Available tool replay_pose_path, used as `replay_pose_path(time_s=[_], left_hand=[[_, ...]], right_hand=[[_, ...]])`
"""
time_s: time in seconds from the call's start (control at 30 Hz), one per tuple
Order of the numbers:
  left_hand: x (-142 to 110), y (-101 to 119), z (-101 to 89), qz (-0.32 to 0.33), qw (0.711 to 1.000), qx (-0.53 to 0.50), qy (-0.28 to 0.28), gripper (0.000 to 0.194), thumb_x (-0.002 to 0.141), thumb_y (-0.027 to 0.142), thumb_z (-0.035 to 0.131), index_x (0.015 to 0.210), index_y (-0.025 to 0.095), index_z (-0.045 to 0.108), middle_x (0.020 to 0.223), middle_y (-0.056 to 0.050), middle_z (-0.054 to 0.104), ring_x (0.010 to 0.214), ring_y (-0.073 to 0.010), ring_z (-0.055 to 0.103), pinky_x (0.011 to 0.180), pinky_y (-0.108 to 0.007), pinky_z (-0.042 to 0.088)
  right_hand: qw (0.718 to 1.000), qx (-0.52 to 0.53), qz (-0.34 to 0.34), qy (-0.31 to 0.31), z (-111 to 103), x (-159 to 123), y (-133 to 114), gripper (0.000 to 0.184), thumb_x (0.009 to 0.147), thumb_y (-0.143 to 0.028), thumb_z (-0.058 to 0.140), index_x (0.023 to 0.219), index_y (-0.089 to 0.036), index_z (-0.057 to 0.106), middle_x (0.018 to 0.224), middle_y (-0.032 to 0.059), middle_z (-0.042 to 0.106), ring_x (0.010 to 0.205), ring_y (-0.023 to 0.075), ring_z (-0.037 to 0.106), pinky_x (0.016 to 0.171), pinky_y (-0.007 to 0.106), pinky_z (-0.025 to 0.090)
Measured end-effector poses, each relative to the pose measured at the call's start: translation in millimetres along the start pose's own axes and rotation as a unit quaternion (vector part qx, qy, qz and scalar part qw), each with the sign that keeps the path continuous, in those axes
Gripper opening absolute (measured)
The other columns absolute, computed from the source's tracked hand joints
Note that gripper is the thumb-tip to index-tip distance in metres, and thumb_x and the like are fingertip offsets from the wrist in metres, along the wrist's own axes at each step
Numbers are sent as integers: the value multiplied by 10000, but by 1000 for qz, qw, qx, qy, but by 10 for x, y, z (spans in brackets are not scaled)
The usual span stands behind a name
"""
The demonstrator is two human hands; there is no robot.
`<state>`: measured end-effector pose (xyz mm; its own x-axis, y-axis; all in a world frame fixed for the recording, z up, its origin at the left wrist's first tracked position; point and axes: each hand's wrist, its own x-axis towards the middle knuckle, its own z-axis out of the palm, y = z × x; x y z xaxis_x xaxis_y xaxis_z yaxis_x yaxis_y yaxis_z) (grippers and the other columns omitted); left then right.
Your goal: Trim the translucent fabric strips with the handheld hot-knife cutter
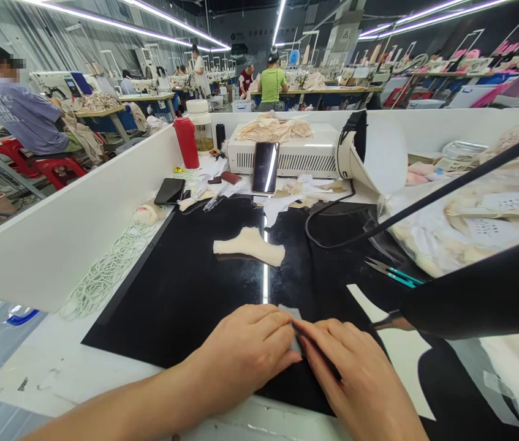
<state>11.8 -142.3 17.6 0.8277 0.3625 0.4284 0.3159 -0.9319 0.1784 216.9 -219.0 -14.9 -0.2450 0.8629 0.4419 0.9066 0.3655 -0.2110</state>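
Positioning, it seems, fingertips closed
My left hand (247, 349) and right hand (360, 367) pinch a small, thin grey strip (291, 311); this wants steadiness.

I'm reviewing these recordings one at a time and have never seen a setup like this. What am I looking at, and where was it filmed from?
There is no machine arm here, just a person's bare left hand and right hand. The single picture comes from a camera on their head, looking forward and down. The fingers of both hands meet at a small grey piece; whether they pinch or press it is unclear. On the black surface beyond lies a cream piece. Teal-handled snips lie to the right, and a phone leans against a white box-shaped unit.
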Motion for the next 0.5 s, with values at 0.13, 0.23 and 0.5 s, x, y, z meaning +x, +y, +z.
replay_pose_path(time_s=[0.13, 0.23, 0.5], left_hand=[[-18, -9, 20, -1, 1000, -8, -1, 276, 1107, 300, 464, 1148, 104, 655, 1249, -101, 734, 1185, -204, 686, 1045, -340, 565], [-23, -17, 39, 2, 1000, -7, 5, 281, 1110, 300, 459, 1154, 105, 657, 1271, -100, 730, 1190, -208, 683, 1035, -341, 566], [-1, -23, 15, 23, 999, 25, 17, 272, 1094, 305, 505, 1120, 89, 669, 1206, -79, 743, 1143, -190, 689, 1012, -328, 575]], right_hand=[[1000, -11, 3, -19, -10, -30, 44, 302, 1051, -255, 500, 1328, -213, 613, 977, 65, 731, 787, 212, 682, 687, 351, 513], [1000, -13, 7, -24, -11, -34, 45, 299, 1050, -257, 499, 1319, -222, 623, 970, 62, 732, 779, 210, 685, 678, 349, 514], [1000, -16, 11, -23, -24, -31, 37, 271, 1051, -246, 495, 1282, -230, 635, 931, 45, 722, 764, 203, 679, 695, 356, 522]])
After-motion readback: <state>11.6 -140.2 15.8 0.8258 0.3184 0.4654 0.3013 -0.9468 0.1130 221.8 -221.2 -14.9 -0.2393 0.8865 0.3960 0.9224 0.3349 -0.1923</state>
